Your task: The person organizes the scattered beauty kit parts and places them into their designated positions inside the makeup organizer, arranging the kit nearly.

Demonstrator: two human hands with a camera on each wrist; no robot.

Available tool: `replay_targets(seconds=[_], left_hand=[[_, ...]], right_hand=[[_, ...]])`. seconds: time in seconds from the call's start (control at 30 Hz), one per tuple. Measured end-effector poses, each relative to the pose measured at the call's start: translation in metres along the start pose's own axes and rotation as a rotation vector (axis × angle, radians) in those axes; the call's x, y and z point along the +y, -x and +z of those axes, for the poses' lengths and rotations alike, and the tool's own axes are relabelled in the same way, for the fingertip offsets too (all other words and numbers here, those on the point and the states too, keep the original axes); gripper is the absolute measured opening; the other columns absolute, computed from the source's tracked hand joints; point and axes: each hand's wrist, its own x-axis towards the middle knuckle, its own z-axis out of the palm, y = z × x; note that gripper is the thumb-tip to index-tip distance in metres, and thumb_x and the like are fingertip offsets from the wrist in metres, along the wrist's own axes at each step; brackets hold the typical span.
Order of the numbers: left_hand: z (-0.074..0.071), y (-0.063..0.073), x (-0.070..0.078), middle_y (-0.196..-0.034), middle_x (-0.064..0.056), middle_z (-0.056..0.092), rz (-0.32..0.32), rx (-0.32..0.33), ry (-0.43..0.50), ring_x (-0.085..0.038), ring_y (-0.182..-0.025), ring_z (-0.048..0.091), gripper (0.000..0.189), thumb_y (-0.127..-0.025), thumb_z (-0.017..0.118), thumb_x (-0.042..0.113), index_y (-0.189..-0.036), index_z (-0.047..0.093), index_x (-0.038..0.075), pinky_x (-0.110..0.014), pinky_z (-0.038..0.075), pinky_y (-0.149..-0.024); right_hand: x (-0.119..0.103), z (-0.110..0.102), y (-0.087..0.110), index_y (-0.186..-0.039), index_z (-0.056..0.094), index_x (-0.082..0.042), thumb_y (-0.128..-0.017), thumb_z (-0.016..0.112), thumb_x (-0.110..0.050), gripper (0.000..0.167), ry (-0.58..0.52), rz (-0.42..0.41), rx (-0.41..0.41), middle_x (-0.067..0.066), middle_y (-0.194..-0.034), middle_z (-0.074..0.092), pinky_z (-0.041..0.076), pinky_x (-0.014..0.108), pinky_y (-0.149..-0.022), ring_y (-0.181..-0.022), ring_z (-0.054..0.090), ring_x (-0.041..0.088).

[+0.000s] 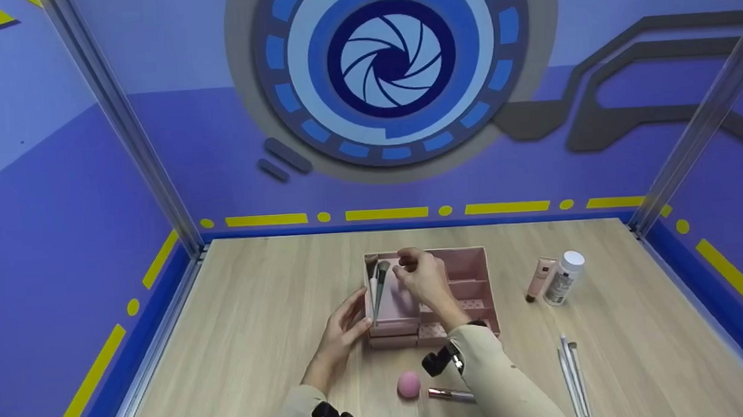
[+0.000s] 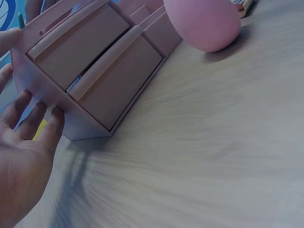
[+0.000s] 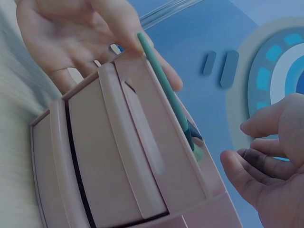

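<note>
Pink box (image 1: 394, 342) sits on the table (image 1: 273, 292): in the head view, the left hand (image 1: 339, 336) reaches along its left side, and the right hand (image 1: 426, 279) hovers over it, fingers loosely bent, holding nothing. Two brushes (image 1: 379, 296) stand in the left compartment. In the left wrist view, the left hand rests spread fingers on the side wall (two drawers (image 2: 121, 80) form the front). In the right wrist view, a green handle (image 3: 165, 85) crosses the rim; the right hand is apart from the box.
</note>
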Motion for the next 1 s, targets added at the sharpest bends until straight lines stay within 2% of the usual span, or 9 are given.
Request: replay_targets(seconds=[0.27,0.5,0.73,1.0], left_hand=[[0.001,0.001,0.0,-0.159,-0.017,0.025,-0.034,0.009,0.031,-0.033,-0.147,0.022,0.067,-0.094,0.062,0.011,-0.151,0.03,0.005,-0.039,0.027,-0.118],[-0.001,-0.001,0.0,-0.157,-0.025,0.025,0.041,-0.014,-0.034,-0.041,-0.145,0.023,0.064,-0.095,0.058,0.005,-0.15,0.028,-0.005,-0.051,0.018,-0.12],[-0.001,0.0,0.002,-0.159,-0.017,0.026,-0.027,0.011,-0.012,-0.034,-0.147,0.023,0.066,-0.094,0.061,0.01,-0.151,0.03,0.003,-0.046,0.019,-0.121],[0.0,-0.001,0.0,-0.158,-0.022,0.025,0.024,0.001,-0.032,-0.039,-0.146,0.023,0.065,-0.094,0.06,0.007,-0.15,0.03,-0.002,-0.048,0.018,-0.12]], right_hand=[[0.005,-0.007,0.002,-0.111,0.07,-0.001,-0.082,0.072,-0.012,0.031,-0.033,0.017,-0.002,0.009,-0.095,0.073,0.059,0.036,-0.078,-0.085,0.07,0.022],[0.005,-0.013,0.006,-0.11,0.07,-0.003,-0.083,0.072,-0.015,0.03,-0.038,0.018,-0.004,0.008,-0.095,0.074,0.058,0.038,-0.08,-0.086,0.07,0.023],[0.006,-0.017,0.011,-0.112,0.07,-0.003,-0.084,0.073,-0.015,0.031,-0.029,0.016,0.013,0.009,-0.095,0.073,0.059,0.037,-0.078,-0.084,0.069,0.021],[0.009,-0.022,0.015,-0.108,0.072,-0.005,-0.081,0.074,-0.013,0.028,-0.03,0.008,0.043,0.008,-0.092,0.074,0.059,0.037,-0.077,-0.082,0.069,0.019]])
